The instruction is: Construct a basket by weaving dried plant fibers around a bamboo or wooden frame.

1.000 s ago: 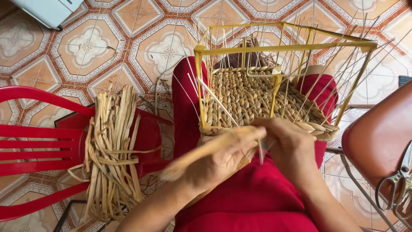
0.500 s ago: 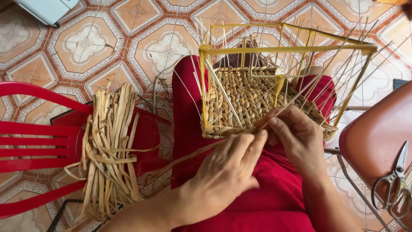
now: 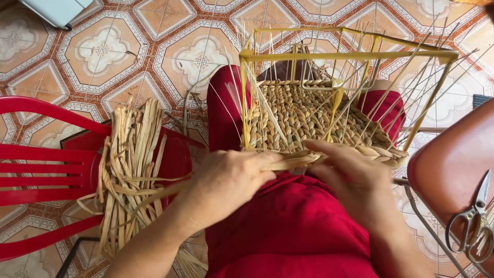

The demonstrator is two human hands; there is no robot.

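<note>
**Two hands twisting a fibre strand at the near edge of a half-woven basket**

Nearest the camera, the person's lap is covered in red cloth (image 3: 288, 226). Just above it the left hand (image 3: 226, 183) has its grip closed around a flat dried fibre strand (image 3: 290, 162), the fingers curled over it and the thumb end pointing toward the basket. The right hand (image 3: 355, 180) lies over the same strand from the other side, fingers bent and pressing it against the basket's near rim; its grip is narrow and holding the strand too. The two hands almost touch.

The woven basket (image 3: 303, 116) rests on the person's knees, its braided base filling a yellow wire frame (image 3: 350, 54) from which thin upright stakes fan outward.

To the left, a loose bundle of dried fibre strips (image 3: 128, 164) lies draped over a red plastic chair (image 3: 46, 170). At the right edge, a pair of scissors (image 3: 471, 219) lies on a brown seat (image 3: 453, 164). Beyond everything is a patterned tile floor (image 3: 103, 46).
</note>
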